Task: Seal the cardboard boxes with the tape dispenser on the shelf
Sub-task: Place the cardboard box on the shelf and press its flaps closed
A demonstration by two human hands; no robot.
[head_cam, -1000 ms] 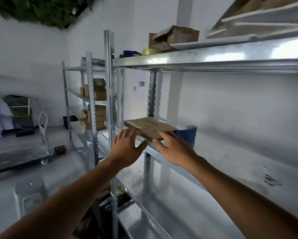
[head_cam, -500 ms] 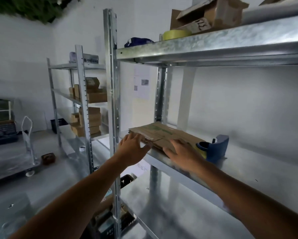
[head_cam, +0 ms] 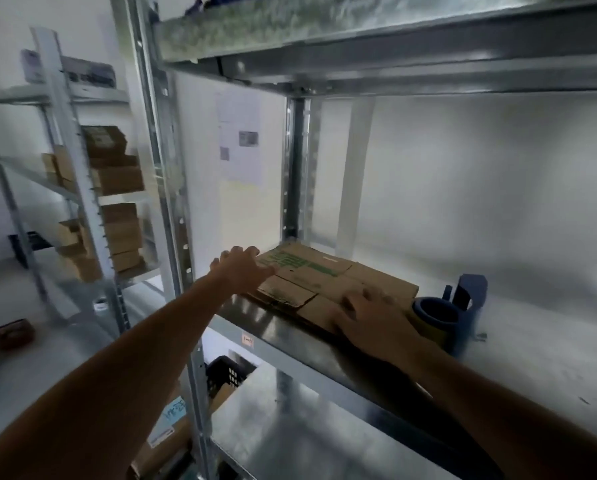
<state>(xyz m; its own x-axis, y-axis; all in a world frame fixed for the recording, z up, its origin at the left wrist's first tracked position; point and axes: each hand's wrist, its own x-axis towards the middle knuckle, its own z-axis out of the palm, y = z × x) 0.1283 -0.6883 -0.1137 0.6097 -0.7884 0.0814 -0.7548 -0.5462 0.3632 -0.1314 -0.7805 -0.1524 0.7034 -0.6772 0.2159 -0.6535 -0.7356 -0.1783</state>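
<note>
A stack of flattened cardboard boxes (head_cam: 328, 278) with green print lies on the middle metal shelf (head_cam: 276, 327), at its left end. My left hand (head_cam: 243, 268) reaches over the stack's left corner with fingers spread, touching its edge. My right hand (head_cam: 373, 318) lies flat on the stack's near right part, fingers apart. A blue tape dispenser (head_cam: 463, 306) with a roll of tape stands on the same shelf just right of the stack, beside my right hand.
A steel upright (head_cam: 167, 216) stands left of the stack and an upper shelf (head_cam: 376, 36) hangs overhead. A lower shelf (head_cam: 300, 420) sits beneath, with a black crate (head_cam: 229, 370) under it. A second rack (head_cam: 93, 188) at left holds several cardboard boxes.
The view has moved closer and lower toward the shelf. My right hand has slid onto the top of the cardboard stack, and my left hand has reached further over its left corner.
</note>
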